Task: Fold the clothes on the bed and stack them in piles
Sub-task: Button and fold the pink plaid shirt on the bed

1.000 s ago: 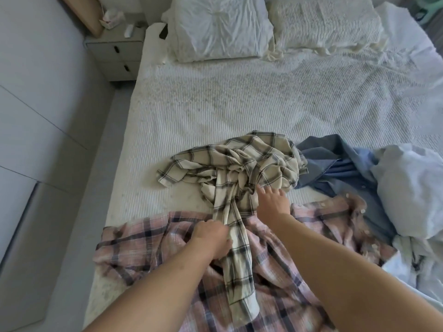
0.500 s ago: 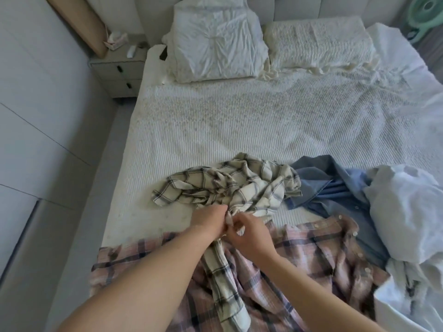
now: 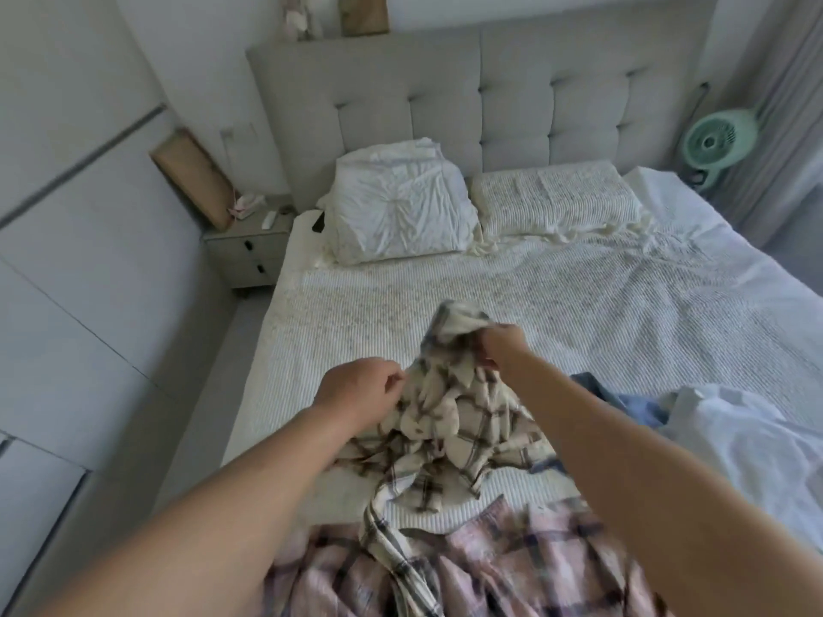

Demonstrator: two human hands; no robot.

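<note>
Shirt, cream plaid (image 3: 450, 416), bed (image 3: 579, 313) centre, bunched, tail trailing toward 6 o'clock. Right hand (image 3: 503, 345) grips a raised fold; left hand (image 3: 356, 389) pinches its 9 o'clock edge. Judged light, limp, unslippery: hold at collar or shoulders.

The right forearm is hiding most of the blue garment (image 3: 632, 400), the bottom edge is cutting off the pink plaid shirt (image 3: 512, 572), the right edge is cropping the white garment (image 3: 752, 443), and motion blur is smearing the cream plaid shirt (image 3: 458, 407).
</note>
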